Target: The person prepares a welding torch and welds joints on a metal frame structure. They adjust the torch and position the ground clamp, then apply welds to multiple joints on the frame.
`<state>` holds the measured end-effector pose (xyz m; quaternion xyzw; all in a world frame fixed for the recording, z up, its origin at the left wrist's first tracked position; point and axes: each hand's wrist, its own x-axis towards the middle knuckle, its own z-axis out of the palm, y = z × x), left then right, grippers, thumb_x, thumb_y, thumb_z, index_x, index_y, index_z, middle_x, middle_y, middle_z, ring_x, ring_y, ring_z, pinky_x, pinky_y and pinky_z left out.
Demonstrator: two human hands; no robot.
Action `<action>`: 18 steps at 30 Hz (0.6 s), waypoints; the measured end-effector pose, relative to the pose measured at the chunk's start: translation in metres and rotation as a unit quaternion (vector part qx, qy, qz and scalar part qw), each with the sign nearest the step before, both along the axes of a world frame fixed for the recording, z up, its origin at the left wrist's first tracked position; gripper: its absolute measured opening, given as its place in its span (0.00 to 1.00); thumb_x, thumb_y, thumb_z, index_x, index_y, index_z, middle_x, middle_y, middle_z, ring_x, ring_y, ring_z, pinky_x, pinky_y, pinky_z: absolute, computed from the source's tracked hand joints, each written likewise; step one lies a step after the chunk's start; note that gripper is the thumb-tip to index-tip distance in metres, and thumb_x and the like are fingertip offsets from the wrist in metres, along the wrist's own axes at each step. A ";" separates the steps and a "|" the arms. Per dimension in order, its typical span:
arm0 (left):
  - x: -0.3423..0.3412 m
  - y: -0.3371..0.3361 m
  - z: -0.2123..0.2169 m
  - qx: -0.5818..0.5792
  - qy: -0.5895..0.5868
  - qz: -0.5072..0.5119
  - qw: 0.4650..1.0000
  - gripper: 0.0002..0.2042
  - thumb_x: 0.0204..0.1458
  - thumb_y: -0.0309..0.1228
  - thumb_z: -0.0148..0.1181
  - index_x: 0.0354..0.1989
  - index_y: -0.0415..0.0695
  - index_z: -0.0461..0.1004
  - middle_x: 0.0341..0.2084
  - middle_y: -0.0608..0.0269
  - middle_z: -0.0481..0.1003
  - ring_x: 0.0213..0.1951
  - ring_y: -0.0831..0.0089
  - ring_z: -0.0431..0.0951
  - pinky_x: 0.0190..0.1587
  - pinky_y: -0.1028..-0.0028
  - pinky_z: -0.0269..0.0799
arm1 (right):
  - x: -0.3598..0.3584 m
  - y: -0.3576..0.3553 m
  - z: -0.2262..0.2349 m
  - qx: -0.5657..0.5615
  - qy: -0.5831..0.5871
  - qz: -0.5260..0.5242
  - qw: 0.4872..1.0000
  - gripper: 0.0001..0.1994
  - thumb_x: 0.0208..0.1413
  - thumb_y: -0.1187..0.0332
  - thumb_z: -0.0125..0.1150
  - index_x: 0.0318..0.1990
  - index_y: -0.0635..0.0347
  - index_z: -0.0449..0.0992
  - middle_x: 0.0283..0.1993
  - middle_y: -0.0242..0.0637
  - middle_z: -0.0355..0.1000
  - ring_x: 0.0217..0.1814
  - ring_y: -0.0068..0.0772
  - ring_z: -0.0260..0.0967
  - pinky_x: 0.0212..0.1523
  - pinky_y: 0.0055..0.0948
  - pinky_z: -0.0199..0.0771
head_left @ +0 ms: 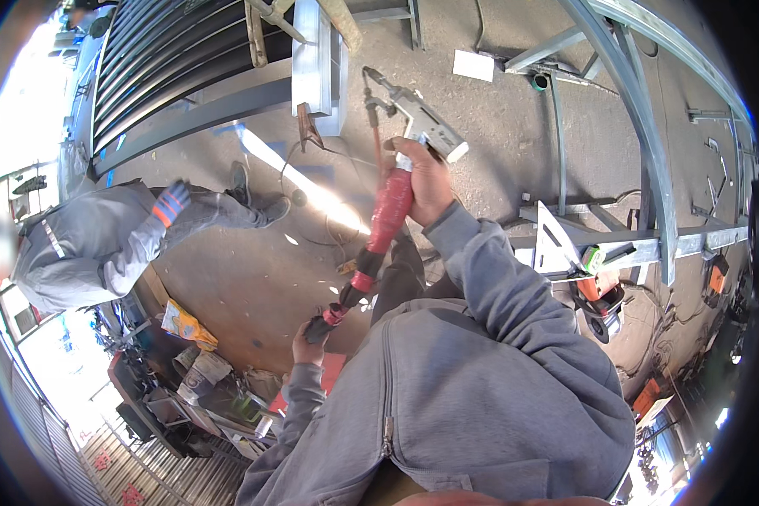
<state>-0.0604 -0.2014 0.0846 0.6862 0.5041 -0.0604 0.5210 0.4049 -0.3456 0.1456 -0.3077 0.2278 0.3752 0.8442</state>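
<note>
Where the pistol-shaped tool (430,125) is: in front of the person's body, held above the concrete floor (497,126), its pale grey head slanting so that the narrow tip points to the upper left.
Red-wrapped sleeve (393,202): runs from the tool's grip down and left, with dark bands along its lower part.
Right hand (431,187): fingers closed around the grip, just below the grey head.
Left hand (307,347): fingers curled around the dark lower end of the sleeve.
Silver beam (314,67): just left of the tool's tip in the view, a copper-coloured clamp (307,126) at its near end.
Slatted panel (185,72): dark, at the upper left.
Co-worker (84,244): at the left, in grey, one hand in a blue and orange glove (171,204).
Steel frame (649,143): to the right, with a white triangular square (557,240) by its lower rail.
Yellow bag (189,324): among clutter, lower left.
</note>
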 end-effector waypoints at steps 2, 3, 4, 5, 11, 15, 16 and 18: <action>-0.005 0.007 0.007 0.029 0.012 0.024 0.999 0.20 0.48 0.20 0.73 0.52 0.41 0.78 0.43 0.65 0.82 0.45 0.77 0.81 0.51 0.74 0.76 | -0.001 0.007 -0.005 0.005 0.018 -0.004 1.000 0.10 0.61 0.65 0.62 0.42 0.63 0.76 0.30 0.36 0.74 0.26 0.30 0.72 0.26 0.34 0.77; -0.007 0.010 0.010 0.030 0.029 0.033 0.999 0.21 0.47 0.21 0.74 0.52 0.40 0.77 0.44 0.65 0.82 0.46 0.77 0.81 0.52 0.73 0.75 | -0.003 0.009 -0.007 0.014 0.033 -0.013 0.999 0.10 0.61 0.65 0.62 0.42 0.62 0.76 0.30 0.36 0.74 0.26 0.30 0.72 0.26 0.34 0.77; -0.008 0.012 0.012 0.036 0.002 0.044 0.998 0.21 0.47 0.21 0.74 0.52 0.40 0.77 0.44 0.64 0.82 0.46 0.76 0.81 0.52 0.73 0.75 | -0.004 0.019 -0.008 0.052 0.035 -0.017 0.998 0.10 0.61 0.64 0.61 0.42 0.62 0.76 0.30 0.36 0.73 0.26 0.30 0.72 0.26 0.34 0.77; -0.010 0.013 0.014 0.056 0.008 0.034 0.998 0.21 0.47 0.20 0.74 0.52 0.40 0.77 0.45 0.64 0.82 0.46 0.76 0.81 0.53 0.73 0.75 | -0.003 0.021 -0.010 0.049 0.041 0.002 0.998 0.10 0.62 0.63 0.61 0.43 0.61 0.75 0.30 0.36 0.73 0.27 0.29 0.72 0.29 0.34 0.77; -0.003 0.014 0.019 0.062 0.024 0.043 0.997 0.24 0.49 0.18 0.70 0.57 0.38 0.75 0.48 0.62 0.81 0.49 0.74 0.81 0.55 0.71 0.75 | -0.002 0.029 -0.021 0.048 0.027 -0.019 0.998 0.11 0.60 0.66 0.62 0.42 0.65 0.75 0.29 0.40 0.73 0.28 0.34 0.72 0.32 0.36 0.78; 0.005 0.013 0.026 0.025 0.021 0.093 0.995 0.23 0.53 0.16 0.66 0.59 0.36 0.74 0.50 0.61 0.80 0.51 0.74 0.80 0.56 0.71 0.75 | 0.000 0.031 -0.024 0.064 0.054 -0.001 0.996 0.11 0.61 0.64 0.61 0.44 0.63 0.74 0.29 0.38 0.73 0.28 0.33 0.72 0.31 0.35 0.77; 0.005 0.012 0.027 0.041 0.058 0.072 0.995 0.23 0.53 0.16 0.66 0.60 0.36 0.73 0.51 0.61 0.80 0.51 0.73 0.80 0.57 0.71 0.74 | 0.001 0.031 -0.025 0.077 0.075 0.001 0.994 0.12 0.60 0.65 0.62 0.43 0.65 0.73 0.29 0.40 0.72 0.28 0.35 0.72 0.31 0.36 0.77; 0.006 0.010 0.028 0.017 0.032 0.091 0.995 0.22 0.53 0.17 0.67 0.59 0.36 0.74 0.49 0.62 0.80 0.50 0.74 0.80 0.56 0.72 0.74 | 0.002 0.036 -0.026 0.071 0.050 -0.014 0.996 0.12 0.59 0.66 0.62 0.43 0.66 0.72 0.28 0.40 0.72 0.27 0.35 0.72 0.30 0.36 0.77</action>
